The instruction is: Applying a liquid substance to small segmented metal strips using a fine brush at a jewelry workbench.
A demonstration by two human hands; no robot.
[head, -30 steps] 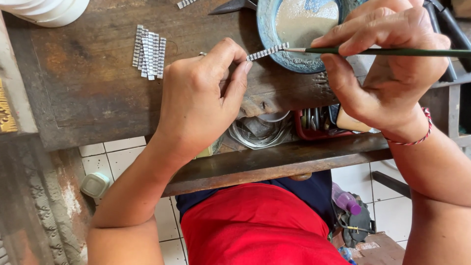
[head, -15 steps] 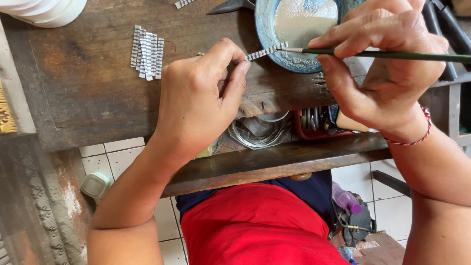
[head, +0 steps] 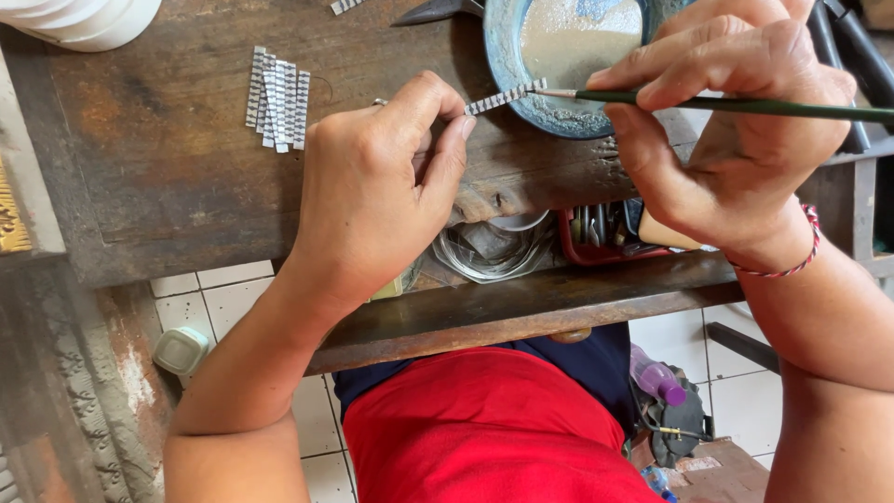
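My left hand (head: 377, 191) pinches one end of a thin silver patterned strip (head: 505, 96) between thumb and fingers, holding it out over the wooden bench. My right hand (head: 722, 140) grips a slim green-handled brush (head: 745, 105) whose tip touches the far end of the strip. Just beyond the strip stands a blue bowl (head: 521, 107) with pale grey paste in it. A small pile of similar silver strips (head: 277, 98) lies on the bench to the left of my left hand.
A dark worn wooden bench (head: 168, 186) has a lower shelf holding coiled wire (head: 489, 251) and a red tray of tools (head: 605, 237). A white bowl (head: 79, 19) sits top left. White floor tiles, a small white lid (head: 182, 349) and a purple bottle (head: 656, 377) are below.
Both hands have held nearly the same place. The brush tip has stayed on the end of the strip, with only a slight shift.
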